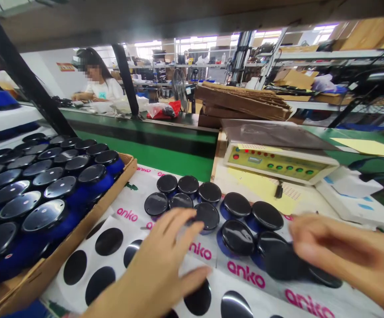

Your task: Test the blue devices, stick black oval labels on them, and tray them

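My left hand (pixel 160 260) hovers over the white paper, palm down with its fingers apart, just in front of a group of blue jars with black lids (pixel 207 216). At the right, my right hand (pixel 324 247) is blurred, its fingers bent beside a black round piece (pixel 283 261) above the front jars; whether it grips the piece is unclear. More black-lidded jars (pixel 237 237) stand between my hands. Black round stickers (pixel 108 241) lie on white sheets at the lower left and partly under my left hand.
A cardboard tray (pixel 125 176) packed with blue jars (pixel 44 215) fills the left. Behind the jars is a control box (pixel 278 163) with buttons. Stacked cardboard (pixel 241 101) and a seated person (pixel 104 88) are farther back. Dark posts and an overhead shelf frame the bench.
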The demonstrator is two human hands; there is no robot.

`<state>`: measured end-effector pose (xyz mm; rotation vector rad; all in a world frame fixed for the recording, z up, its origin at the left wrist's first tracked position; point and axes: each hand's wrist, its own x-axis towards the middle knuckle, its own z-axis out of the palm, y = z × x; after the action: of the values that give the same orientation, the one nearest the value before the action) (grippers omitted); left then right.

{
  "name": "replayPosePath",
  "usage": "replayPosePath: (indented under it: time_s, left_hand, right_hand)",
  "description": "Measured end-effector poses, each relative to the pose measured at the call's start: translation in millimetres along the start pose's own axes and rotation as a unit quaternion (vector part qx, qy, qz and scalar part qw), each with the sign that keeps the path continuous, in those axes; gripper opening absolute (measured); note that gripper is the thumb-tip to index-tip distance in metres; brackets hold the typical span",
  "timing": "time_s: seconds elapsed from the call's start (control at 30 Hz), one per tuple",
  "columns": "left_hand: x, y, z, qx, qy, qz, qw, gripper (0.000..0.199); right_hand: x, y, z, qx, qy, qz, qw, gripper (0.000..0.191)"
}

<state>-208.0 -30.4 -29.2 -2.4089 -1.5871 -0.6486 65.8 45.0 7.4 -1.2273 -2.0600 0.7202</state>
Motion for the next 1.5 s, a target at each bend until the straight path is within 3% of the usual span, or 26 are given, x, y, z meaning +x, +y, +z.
replayPosePath:
  time_s: [0.03,0.17,0.33,0.93,1.5]
  left_hand:
    - [15.1,-7.6,-0.9,-0.004,0.02,-0.011,1.0,0.055]
    - [47.5,-30.3,22.7,-0.001,0.026,0.001,1.0,0.072]
    - [40.4,-34.9,45.3,-0.011,0.047,-0.004,0.999,0.072]
    - [41.6,-34.9,42.9,-0.015,0.05,0.003,0.999,0.064]
    - [39.7,-33.9,42.8,-0.011,0.038,-0.001,0.999,0.064]
  right_hand:
    - [19.2,-4.7,5.1,0.021,-0.059,0.001,0.998,0.032]
    - [75.0,-10.9,46.6,0.093,-0.031,0.002,0.995,0.034]
    - [81.4,0.8,80.5,0.068,-0.046,0.027,0.996,0.032]
    - [69.1,3.4,81.9,-0.063,-0.078,-0.022,0.995,0.022]
    - [67.3,-2.2,87.6,-0.142,-0.031,-0.116,0.982,0.019]
